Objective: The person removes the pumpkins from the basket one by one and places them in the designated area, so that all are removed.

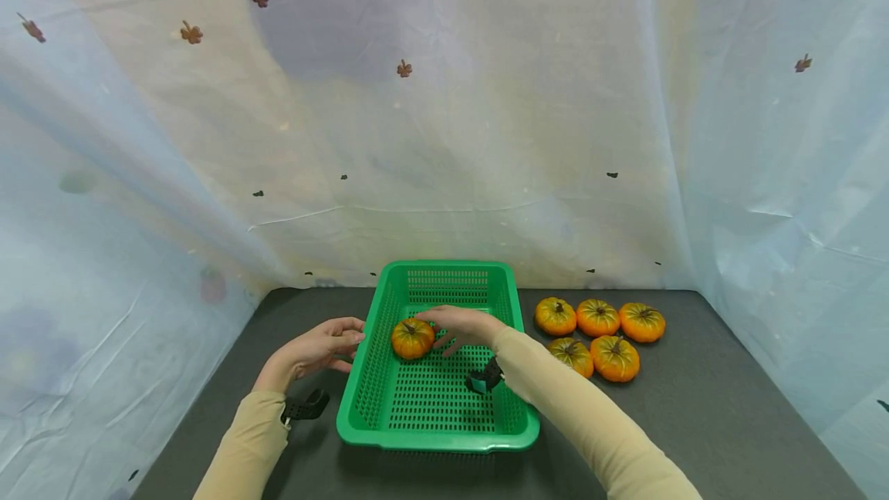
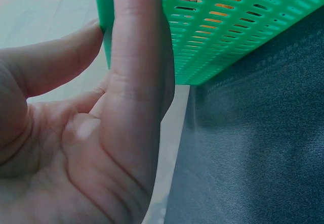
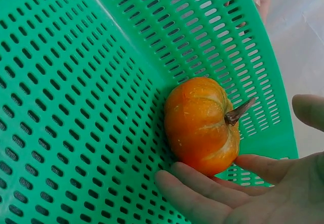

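A green slotted plastic basket (image 1: 444, 440) stands on the dark table. My left hand (image 1: 322, 347) is at its left side; in the left wrist view the thumb (image 2: 66, 57) and forefinger (image 2: 134, 72) pinch the basket's rim. One small orange pumpkin (image 1: 413, 339) with a brown stem lies inside, against the left wall. Reaching into the basket, my right hand (image 1: 468, 326) is just right of this pumpkin. In the right wrist view its extended fingers (image 3: 202, 188) lie beside and under the pumpkin's lower edge, the thumb (image 3: 309, 110) held apart from it.
Several more pumpkins (image 1: 599, 318) are grouped on the table (image 1: 694, 407) to the right of the basket, partly behind my right forearm. A pale plastic sheet (image 1: 472, 137) with small leaf shapes hangs behind the table and at both sides.
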`<state>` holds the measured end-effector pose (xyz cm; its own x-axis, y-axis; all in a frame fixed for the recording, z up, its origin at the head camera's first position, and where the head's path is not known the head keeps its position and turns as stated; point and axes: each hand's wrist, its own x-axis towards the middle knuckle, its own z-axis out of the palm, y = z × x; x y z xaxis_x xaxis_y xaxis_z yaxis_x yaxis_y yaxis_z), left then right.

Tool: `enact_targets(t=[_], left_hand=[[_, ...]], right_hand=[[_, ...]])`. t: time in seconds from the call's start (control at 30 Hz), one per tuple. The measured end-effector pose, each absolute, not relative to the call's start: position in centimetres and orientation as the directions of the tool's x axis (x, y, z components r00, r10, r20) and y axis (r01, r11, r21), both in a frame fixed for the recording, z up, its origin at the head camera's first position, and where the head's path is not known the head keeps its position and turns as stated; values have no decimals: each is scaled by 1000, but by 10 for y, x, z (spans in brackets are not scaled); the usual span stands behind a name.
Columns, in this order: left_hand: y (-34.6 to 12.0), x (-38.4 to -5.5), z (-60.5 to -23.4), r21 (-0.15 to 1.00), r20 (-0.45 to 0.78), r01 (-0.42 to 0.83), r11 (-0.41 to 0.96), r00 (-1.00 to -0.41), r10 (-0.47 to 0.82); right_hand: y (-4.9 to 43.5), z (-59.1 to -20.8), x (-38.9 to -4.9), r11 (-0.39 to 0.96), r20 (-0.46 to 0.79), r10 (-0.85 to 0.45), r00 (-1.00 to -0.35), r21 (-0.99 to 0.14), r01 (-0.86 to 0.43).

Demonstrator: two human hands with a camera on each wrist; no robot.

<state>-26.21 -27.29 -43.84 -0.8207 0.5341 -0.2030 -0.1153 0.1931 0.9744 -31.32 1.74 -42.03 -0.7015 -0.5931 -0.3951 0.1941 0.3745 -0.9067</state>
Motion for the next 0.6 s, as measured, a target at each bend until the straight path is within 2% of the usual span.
enact_targets(t=[0.27, 0.6], left_hand=[[-273, -262, -438, 974, -204, -113, 196, -819, 536], [-273, -262, -438, 975, -205, -120, 189, -818, 537]], right_hand=[[16, -421, -314, 360, -396, -612, -685, -910, 204], [15, -426, -313, 344, -386, -590, -710, -915, 211]])
